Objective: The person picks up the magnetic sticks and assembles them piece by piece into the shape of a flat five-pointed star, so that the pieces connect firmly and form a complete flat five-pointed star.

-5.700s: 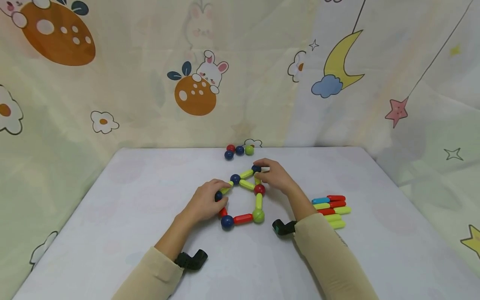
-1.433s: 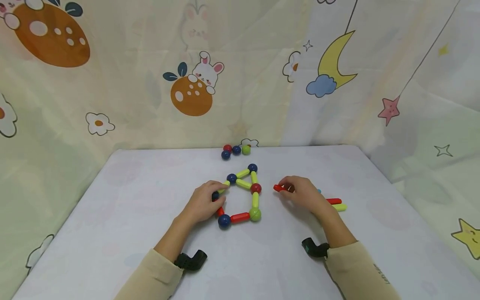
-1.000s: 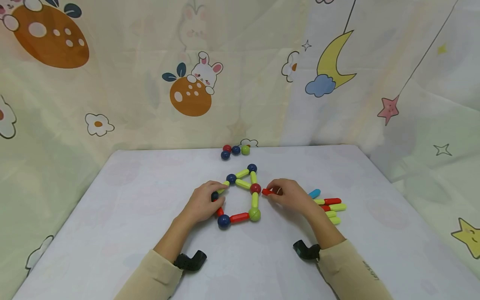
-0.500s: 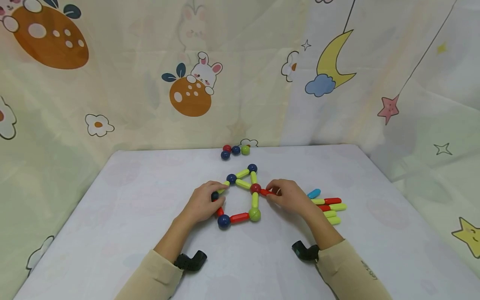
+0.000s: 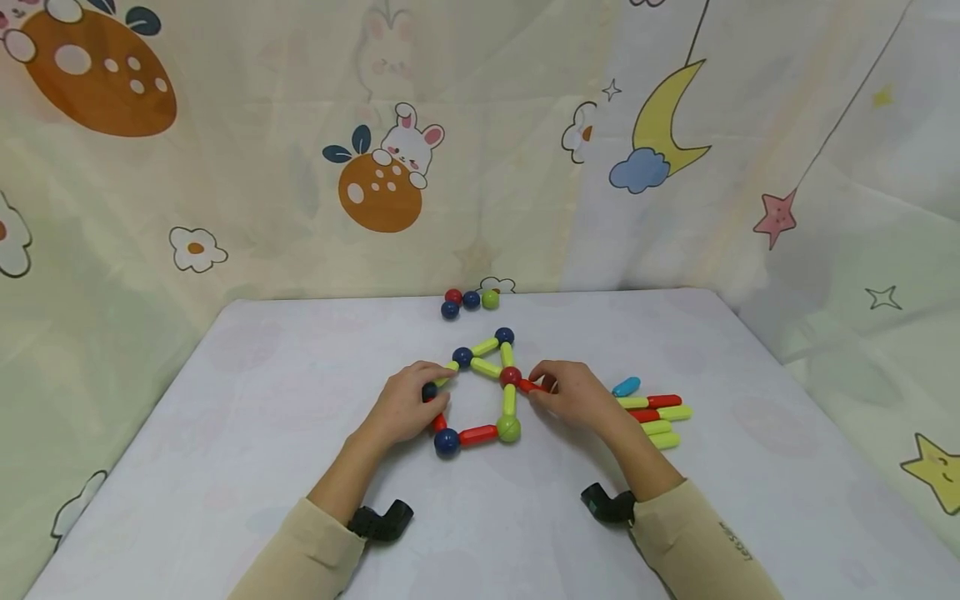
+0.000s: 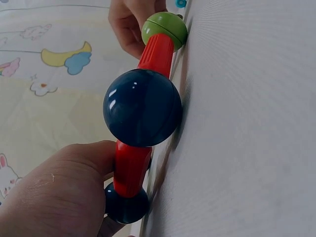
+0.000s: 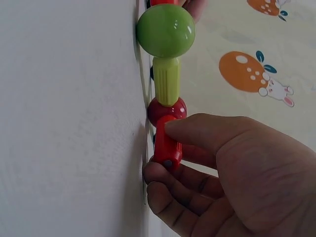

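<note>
In the head view, my right hand [image 5: 572,394] hides one end of a red rod [image 5: 527,386], my left hand [image 5: 407,402] part of a blue ball [image 5: 429,392] (sleeve lettering [image 5: 735,541] blurred).

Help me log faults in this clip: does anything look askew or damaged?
Only mildly: the blue rod at the far end of the loose rods slants more than the others, which lie nearly parallel. The ball-and-rod frame shows no damage, though the left hand hides part of it.

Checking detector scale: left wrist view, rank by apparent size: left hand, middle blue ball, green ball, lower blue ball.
1. Left hand
2. Middle blue ball
3. Green ball and lower blue ball: look alike, latter partly hidden; unranked.
</note>
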Demonstrator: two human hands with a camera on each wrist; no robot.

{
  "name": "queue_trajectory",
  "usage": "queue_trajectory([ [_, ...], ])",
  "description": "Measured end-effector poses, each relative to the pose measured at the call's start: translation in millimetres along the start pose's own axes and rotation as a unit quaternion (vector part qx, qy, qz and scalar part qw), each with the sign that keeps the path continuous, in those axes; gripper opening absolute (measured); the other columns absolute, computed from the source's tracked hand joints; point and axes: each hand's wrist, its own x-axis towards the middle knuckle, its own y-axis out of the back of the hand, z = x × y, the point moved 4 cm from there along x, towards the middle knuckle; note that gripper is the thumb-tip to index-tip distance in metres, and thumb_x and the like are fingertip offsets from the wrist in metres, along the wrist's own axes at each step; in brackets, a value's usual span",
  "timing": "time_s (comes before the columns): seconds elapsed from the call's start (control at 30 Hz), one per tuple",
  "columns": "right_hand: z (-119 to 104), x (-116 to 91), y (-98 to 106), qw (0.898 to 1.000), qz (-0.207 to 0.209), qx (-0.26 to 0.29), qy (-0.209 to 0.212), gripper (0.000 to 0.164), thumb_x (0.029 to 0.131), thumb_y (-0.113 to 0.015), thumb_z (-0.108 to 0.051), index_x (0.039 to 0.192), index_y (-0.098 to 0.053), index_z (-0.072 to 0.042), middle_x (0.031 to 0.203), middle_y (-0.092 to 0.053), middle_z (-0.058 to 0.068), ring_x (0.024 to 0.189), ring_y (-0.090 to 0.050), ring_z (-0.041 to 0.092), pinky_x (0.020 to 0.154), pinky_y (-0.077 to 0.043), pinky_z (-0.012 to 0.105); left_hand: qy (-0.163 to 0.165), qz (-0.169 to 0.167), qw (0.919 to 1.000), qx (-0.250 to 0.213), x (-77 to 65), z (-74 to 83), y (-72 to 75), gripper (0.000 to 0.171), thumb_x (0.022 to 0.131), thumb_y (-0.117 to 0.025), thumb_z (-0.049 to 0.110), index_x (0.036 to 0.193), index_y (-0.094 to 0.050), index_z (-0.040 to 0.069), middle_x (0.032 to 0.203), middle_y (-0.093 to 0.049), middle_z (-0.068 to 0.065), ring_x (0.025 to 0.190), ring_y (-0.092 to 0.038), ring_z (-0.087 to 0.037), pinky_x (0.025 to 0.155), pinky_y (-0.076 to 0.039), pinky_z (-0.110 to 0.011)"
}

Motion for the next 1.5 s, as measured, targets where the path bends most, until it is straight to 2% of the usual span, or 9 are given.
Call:
queue_trajectory([
  [0.3, 2.1, 3.3, 2.2, 0.999, 0.033, -0.009, -0.003, 0.025, 0.096, -0.073, -0.02, 0.12, -0.072, -0.011, 0.101, -0.07, 0.003, 0.093, -0.062, 0.021, 0.085, -0.057, 0.036, -0.001, -0.006, 0.9999, 0.008, 0.6, -2.0, -0.5, 0.038, 0.094, -0.068, 0.028, 0.131, -0.072, 0.02, 0.136, -0.065, -0.006, 0.128, -0.059, -0.028, 0.11, -0.048, -0.051],
  [0.43, 2.8, 4.0, 6.7, 1.0, 0.026, -0.005, 0.001, 0.026, 0.096, -0.073, -0.02, 0.119, -0.072, -0.01, 0.103, -0.07, 0.005, 0.092, -0.062, 0.022, 0.081, -0.057, 0.034, -0.001, -0.007, 0.9998, 0.018, 0.3, -2.5, -0.5, 0.038, 0.093, -0.068, 0.031, 0.13, -0.072, 0.022, 0.136, -0.065, -0.005, 0.128, -0.058, -0.028, 0.11, -0.047, -0.051],
  [0.6, 7.2, -0.3, 21.6, 1.0, 0.02, -0.007, 0.015, 0.026, 0.095, -0.071, -0.021, 0.119, -0.072, -0.01, 0.106, -0.071, 0.007, 0.092, -0.062, 0.023, 0.076, -0.055, 0.032, -0.01, -0.001, 0.999, 0.043, -0.4, -2.1, 0.4, 0.037, 0.094, -0.068, 0.031, 0.13, -0.073, 0.023, 0.137, -0.066, -0.006, 0.129, -0.057, -0.031, 0.112, -0.043, -0.055],
  [0.77, 24.1, -10.3, 45.4, 0.999, 0.029, -0.006, 0.03, 0.027, 0.098, -0.067, -0.018, 0.122, -0.071, -0.007, 0.11, -0.073, 0.009, 0.1, -0.065, 0.027, 0.082, -0.056, 0.039, -0.014, -0.003, 0.9986, 0.052, -0.6, -1.3, 1.3, 0.038, 0.094, -0.068, 0.032, 0.131, -0.072, 0.023, 0.138, -0.066, -0.006, 0.132, -0.056, -0.032, 0.114, -0.041, -0.057],
  [1.0, 54.3, -25.0, 76.5, 0.999, 0.04, 0.0, 0.006, 0.028, 0.1, -0.061, -0.015, 0.124, -0.07, -0.004, 0.12, -0.071, 0.015, 0.111, -0.063, 0.034, 0.09, -0.055, 0.051, -0.016, -0.003, 0.9984, 0.055, 1.1, -0.3, 3.5, 0.038, 0.095, -0.067, 0.034, 0.131, -0.072, 0.024, 0.137, -0.068, -0.003, 0.132, -0.057, -0.03, 0.114, -0.041, -0.055],
  [1.17, 69.2, -34.1, 83.4, 0.999, 0.014, 0.002, -0.03, 0.03, 0.1, -0.059, -0.012, 0.127, -0.068, -0.004, 0.13, -0.065, 0.023, 0.119, -0.058, 0.041, 0.095, -0.054, 0.056, -0.02, -0.002, 0.9981, 0.057, 2.1, -0.5, 2.6, 0.038, 0.094, -0.068, 0.034, 0.131, -0.072, 0.024, 0.137, -0.069, -0.002, 0.132, -0.058, -0.03, 0.114, -0.042, -0.054],
  [1.33, 85.0, -39.0, 82.9, 0.998, -0.011, 0.012, -0.066, 0.035, 0.094, -0.06, -0.007, 0.129, -0.068, -0.005, 0.133, -0.06, 0.028, 0.119, -0.055, 0.044, 0.092, -0.057, 0.052, -0.019, -0.005, 0.9983, 0.055, 2.1, -1.7, 0.5, 0.038, 0.094, -0.068, 0.034, 0.131, -0.072, 0.025, 0.137, -0.068, -0.002, 0.132, -0.057, -0.029, 0.114, -0.042, -0.054],
  [1.5, 95.3, -39.2, 78.2, 0.997, -0.023, 0.018, -0.075, 0.032, 0.094, -0.065, -0.008, 0.125, -0.07, -0.004, 0.125, -0.064, 0.026, 0.109, -0.059, 0.039, 0.087, -0.058, 0.046, -0.012, -0.014, 0.9984, 0.053, 1.6, -3.1, -1.1, 0.038, 0.095, -0.067, 0.036, 0.132, -0.071, 0.026, 0.137, -0.068, -0.001, 0.133, -0.057, -0.029, 0.115, -0.041, -0.053],
])
